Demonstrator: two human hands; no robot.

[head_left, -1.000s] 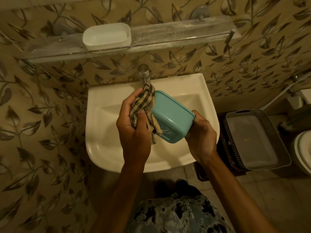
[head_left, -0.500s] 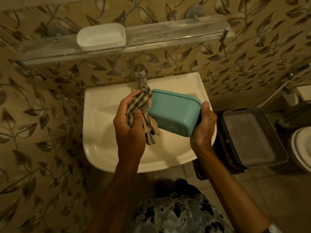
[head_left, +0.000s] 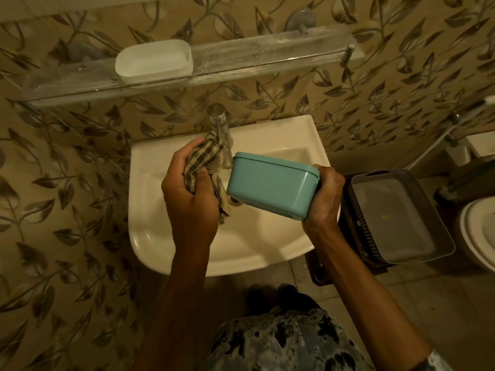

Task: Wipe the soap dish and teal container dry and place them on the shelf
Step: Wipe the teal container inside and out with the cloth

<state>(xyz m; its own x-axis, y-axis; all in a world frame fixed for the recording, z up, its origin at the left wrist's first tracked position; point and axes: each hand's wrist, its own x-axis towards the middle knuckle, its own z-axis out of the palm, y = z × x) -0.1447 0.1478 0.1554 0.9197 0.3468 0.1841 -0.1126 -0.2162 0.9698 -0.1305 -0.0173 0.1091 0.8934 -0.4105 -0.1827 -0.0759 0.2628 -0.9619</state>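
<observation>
Wall (head_left: 67,196): tan tiles w/ a dark leaf print, filling the bkgd. White sink (head_left: 150,236) sits centre frame against the wall. Clear shelf (head_left: 267,57) runs L-R across the wall above the sink, w/ whitish streaks on its surface. Grey lattice basket (head_left: 356,223) sits on the floor to the right of the sink, w/ a pale tray inside. The tray carries a small yellowish mark, too small to read. Part of a white toilet (head_left: 479,231) shows at the right edge.

Teal container (head_left: 270,188) is held in the air over the sink bowl, below the shelf. Long axis approx L-R, the right end dipping a bit lower. Its lipped edge is up, toward the wall, and a broad plain side faces the camera.

White soap dish (head_left: 154,61) stands on the left half of the shelf, open side up, long axis along the shelf.

L hand (head_left: 190,199): grip closed round a bunched checked cloth (head_left: 203,162), held right by the container's left end, w/ a tail hanging down. Can't tell if cloth & container touch.

R hand (head_left: 325,196): grip wrapped round the container's right end, thumb at the lip.

Chrome tap (head_left: 221,129) stands at the sink's back edge, just behind the cloth.
</observation>
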